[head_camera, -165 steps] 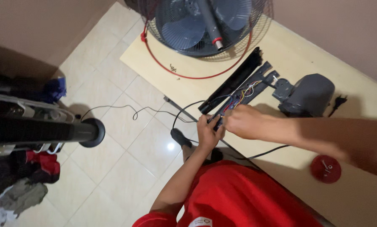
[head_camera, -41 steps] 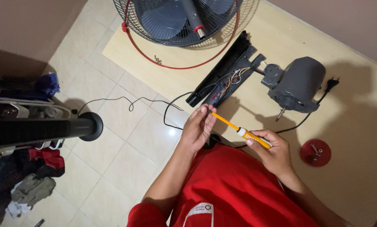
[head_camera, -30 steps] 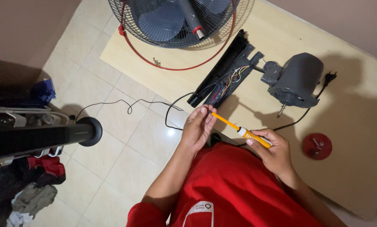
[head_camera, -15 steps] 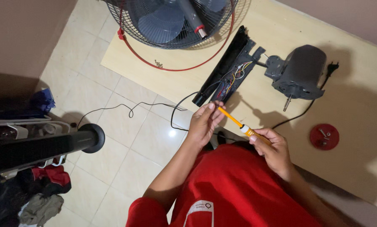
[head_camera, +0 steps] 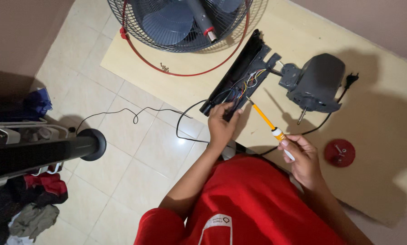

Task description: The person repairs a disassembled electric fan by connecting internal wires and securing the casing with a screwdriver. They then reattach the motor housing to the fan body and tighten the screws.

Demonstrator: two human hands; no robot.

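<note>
Gripping the yellow screwdriver (head_camera: 269, 124) by its handle, my right hand (head_camera: 303, 156) sits at the lower right of the centre, with the fingers wrapped firmly around the white and orange end. The shaft goes up and to the left, and its tip now stands just beside the open black control housing (head_camera: 240, 77), near the coloured wires (head_camera: 246, 81) inside it.

My left hand (head_camera: 221, 124) is at the lower end of this housing. Its fingers are curled on the edge, so I judge it is steadying the part; whether it pinches a wire or only the plastic, I cannot tell, because the fingertips are in shadow.

Compared with a second ago, the screwdriver has come higher and closer to the opening, and the left hand has moved up with it to the housing. I think this means the work on the wiring or a screw inside is about to start, not finished.

Around it, in the same head view: the fan cage with blades (head_camera: 185, 22) lies at the top centre, with its red rim ring (head_camera: 190, 72) below on the pale board (head_camera: 385, 113). The grey motor unit (head_camera: 317, 81) is at the right of the housing, touching its bracket. A red round cap (head_camera: 339, 153) lies apart at the right. The black fan stand (head_camera: 44, 152) is at the left on the tiled floor (head_camera: 121, 181).
</note>
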